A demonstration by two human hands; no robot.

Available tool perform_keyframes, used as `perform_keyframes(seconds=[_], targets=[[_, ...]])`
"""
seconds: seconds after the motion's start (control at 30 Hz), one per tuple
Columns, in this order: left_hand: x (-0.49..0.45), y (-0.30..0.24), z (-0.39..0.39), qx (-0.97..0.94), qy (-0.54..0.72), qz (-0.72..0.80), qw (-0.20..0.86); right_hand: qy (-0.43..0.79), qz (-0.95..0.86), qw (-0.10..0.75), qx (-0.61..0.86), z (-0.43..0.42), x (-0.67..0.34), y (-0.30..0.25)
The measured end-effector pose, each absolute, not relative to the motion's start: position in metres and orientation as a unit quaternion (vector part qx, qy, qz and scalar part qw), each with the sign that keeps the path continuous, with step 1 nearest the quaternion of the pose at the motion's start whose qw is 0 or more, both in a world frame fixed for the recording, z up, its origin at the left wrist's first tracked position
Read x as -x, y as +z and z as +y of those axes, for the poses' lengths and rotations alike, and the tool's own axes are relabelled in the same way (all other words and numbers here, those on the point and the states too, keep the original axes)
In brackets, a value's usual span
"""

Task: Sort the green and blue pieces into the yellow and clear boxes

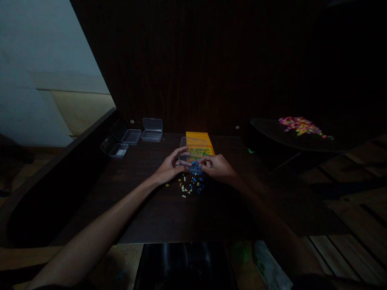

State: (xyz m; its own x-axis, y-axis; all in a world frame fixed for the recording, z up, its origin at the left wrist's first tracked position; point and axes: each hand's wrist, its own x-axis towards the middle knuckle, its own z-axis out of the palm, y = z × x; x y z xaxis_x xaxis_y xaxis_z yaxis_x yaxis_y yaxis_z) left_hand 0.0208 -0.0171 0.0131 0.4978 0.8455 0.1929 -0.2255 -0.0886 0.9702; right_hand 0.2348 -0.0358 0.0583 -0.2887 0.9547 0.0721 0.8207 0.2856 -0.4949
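Observation:
A small clear plastic box with its lid raised stands on the dark table, in front of an orange tray that carries green pieces. Blue pieces lie in the box's base. My left hand rests at the box's left side, thumb and forefinger curled toward its front edge. My right hand is at the right side, its fingers pinched close at the box's front; what they hold is too small to make out. Several loose blue, yellow and white small pieces are scattered just in front of both hands.
Three more clear boxes sit at the back left: one open, one shut, one near the table's edge. A pile of pink and yellow pieces lies on a dark raised surface at right. The scene is very dim.

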Motion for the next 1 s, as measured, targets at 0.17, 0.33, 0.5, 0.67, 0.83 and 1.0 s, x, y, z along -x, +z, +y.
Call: perform_keyframes(seconds=[0.17, 0.33, 0.5, 0.67, 0.83, 1.0], targets=[[-0.020, 0.013, -0.016, -0.591, 0.434, 0.270, 0.624, 0.156, -0.765, 0.255, 0.571, -0.035, -0.236, 0.055], [-0.015, 0.012, -0.010, -0.592, 0.444, 0.283, 0.610, 0.133, -0.770, 0.266, 0.564, -0.029, -0.245, 0.051], [-0.011, 0.013, -0.005, -0.591, 0.460, 0.292, 0.595, 0.194, -0.845, 0.102, 0.488, -0.024, -0.259, 0.047], [-0.010, 0.015, -0.006, -0.588, 0.463, 0.298, 0.593, 0.177, -0.854, 0.067, 0.484, -0.023, -0.262, 0.042], [-0.012, 0.014, -0.009, -0.587, 0.455, 0.297, 0.599, 0.192, -0.859, 0.068, 0.469, -0.023, -0.259, 0.043], [-0.013, 0.012, -0.008, -0.588, 0.451, 0.293, 0.604, 0.215, -0.842, 0.101, 0.484, -0.021, -0.268, 0.049]])
